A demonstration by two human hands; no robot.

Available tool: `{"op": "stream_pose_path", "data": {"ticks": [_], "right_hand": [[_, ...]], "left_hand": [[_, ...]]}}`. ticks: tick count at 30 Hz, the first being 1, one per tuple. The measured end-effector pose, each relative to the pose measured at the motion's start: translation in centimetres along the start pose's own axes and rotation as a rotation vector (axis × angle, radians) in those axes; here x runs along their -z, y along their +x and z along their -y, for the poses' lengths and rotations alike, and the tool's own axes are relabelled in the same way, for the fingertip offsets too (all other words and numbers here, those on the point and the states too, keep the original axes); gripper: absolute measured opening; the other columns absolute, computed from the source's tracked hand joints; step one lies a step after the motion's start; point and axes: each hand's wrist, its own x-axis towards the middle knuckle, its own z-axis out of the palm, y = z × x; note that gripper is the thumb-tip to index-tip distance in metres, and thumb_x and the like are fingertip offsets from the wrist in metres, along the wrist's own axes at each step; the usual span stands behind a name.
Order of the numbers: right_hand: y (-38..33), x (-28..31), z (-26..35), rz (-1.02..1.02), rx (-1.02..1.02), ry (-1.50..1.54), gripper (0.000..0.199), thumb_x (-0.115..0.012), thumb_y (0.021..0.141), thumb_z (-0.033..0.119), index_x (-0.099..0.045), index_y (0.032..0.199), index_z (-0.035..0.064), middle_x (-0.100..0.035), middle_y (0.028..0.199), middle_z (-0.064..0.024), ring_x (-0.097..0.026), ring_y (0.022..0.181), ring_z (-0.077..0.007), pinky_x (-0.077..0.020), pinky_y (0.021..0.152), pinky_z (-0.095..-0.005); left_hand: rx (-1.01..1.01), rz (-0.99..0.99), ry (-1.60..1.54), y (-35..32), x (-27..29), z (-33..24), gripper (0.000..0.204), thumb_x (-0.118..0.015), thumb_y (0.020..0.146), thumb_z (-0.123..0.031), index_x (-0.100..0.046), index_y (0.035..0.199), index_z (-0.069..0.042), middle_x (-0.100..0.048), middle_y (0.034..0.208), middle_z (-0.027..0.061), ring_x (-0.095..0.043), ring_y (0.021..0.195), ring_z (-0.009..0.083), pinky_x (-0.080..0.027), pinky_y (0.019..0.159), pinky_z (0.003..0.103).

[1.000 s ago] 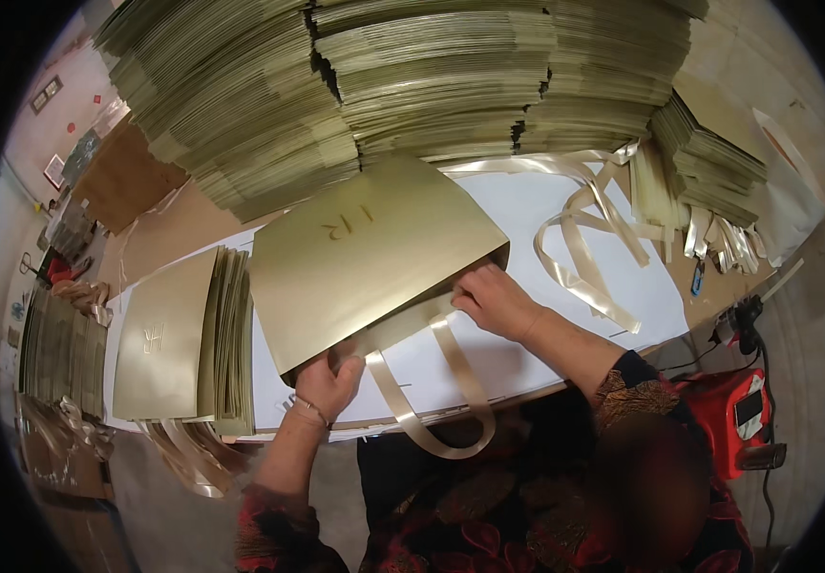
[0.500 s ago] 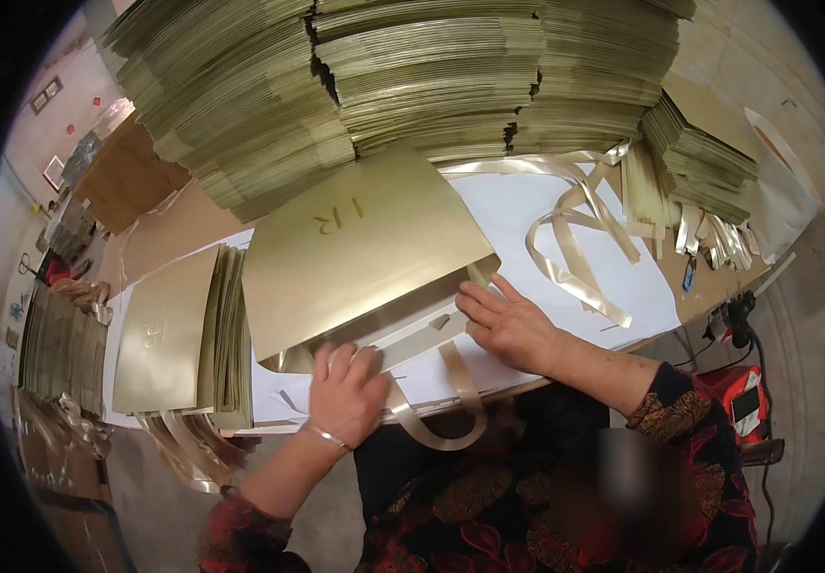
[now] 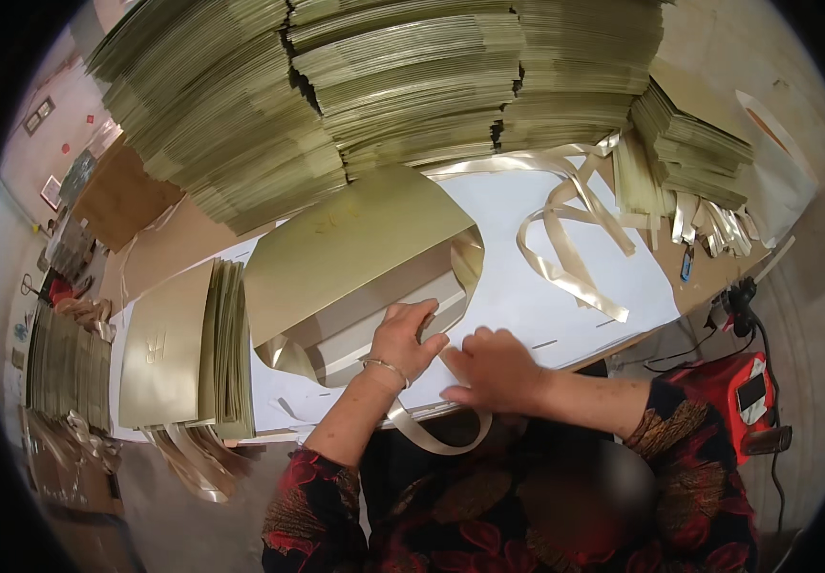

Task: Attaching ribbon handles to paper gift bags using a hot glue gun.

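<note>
A gold paper bag (image 3: 355, 253) lies in front of me with its mouth spread toward me, showing a pale inside. My left hand (image 3: 408, 339) reaches over the near rim into the mouth, its fingers stretched along the inner panel and its thumb apart. Just right of it, my right hand (image 3: 500, 371) is slightly blurred at the near edge of the bag, fingers bent and thumb held away, with nothing visible between them. Below both hands a cream ribbon handle (image 3: 441, 447) loops over the table edge; where its ends join the bag is partly hidden.
Tall stacks of flat gold bags (image 3: 412, 86) line the back. A row of finished-looking gold bags (image 3: 169, 344) stands at left with ribbons hanging down. Loose cream ribbon (image 3: 565, 258) lies on white paper (image 3: 518, 205). At right are a blue cutter (image 3: 687, 263) and a red bag (image 3: 732, 382).
My left hand has moved right and into the bag's mouth. My right hand has come off the right corner toward me. The mouth gapes wider, and the upper panel tilts differently.
</note>
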Motion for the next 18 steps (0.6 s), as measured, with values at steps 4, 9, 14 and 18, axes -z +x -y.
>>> {"op": "stream_pose_path", "data": {"ticks": [4,9,14,18], "right_hand": [[-0.6,-1.9,-0.8,0.033,0.032,-0.033,0.015,-0.06,0.076,0.014,-0.064,0.088,0.0057,-0.061,0.084,-0.0104,-0.057,0.086,-0.0272,-0.0416,0.075,-0.0432],[-1.1,-1.5,-1.0,0.111,0.051,-0.003,0.016,-0.057,0.075,0.01,-0.064,0.089,0.0044,-0.062,0.087,-0.0116,-0.057,0.087,-0.0289,-0.0413,0.078,-0.0438],[-1.5,-1.5,-0.7,0.081,0.055,-0.002,0.017,-0.06,0.079,0.017,-0.064,0.09,0.0047,-0.061,0.089,-0.0118,-0.057,0.088,-0.0292,-0.0419,0.08,-0.0454],[-2.5,0.7,-0.5,0.079,0.003,0.069,0.029,-0.069,0.078,0.026,-0.065,0.1,0.007,-0.06,0.089,-0.0092,-0.057,0.088,-0.0305,-0.0443,0.082,-0.0445]], "left_hand": [[0.116,-0.03,-0.099,0.1,0.1,0.2,0.045,-0.074,0.073,-0.019,-0.063,0.115,-0.008,-0.065,0.097,0.0113,-0.059,0.095,0.0297,-0.05,0.084,0.037],[0.221,0.005,-0.171,0.2,0.3,0.4,0.042,-0.076,0.072,-0.019,-0.065,0.111,-0.008,-0.065,0.096,0.0112,-0.062,0.088,0.0261,-0.053,0.075,0.034],[-0.031,0.089,0.13,-0.3,-0.2,0.9,0.038,-0.072,0.079,-0.027,-0.066,0.114,-0.011,-0.065,0.103,0.0097,-0.061,0.099,0.0254,-0.05,0.081,0.036],[-0.202,0.169,0.628,-2.2,0.0,-2.8,0.051,-0.058,0.088,-0.044,-0.058,0.126,-0.01,-0.058,0.13,0.0097,-0.047,0.126,0.0308,-0.038,0.095,0.048]]}}
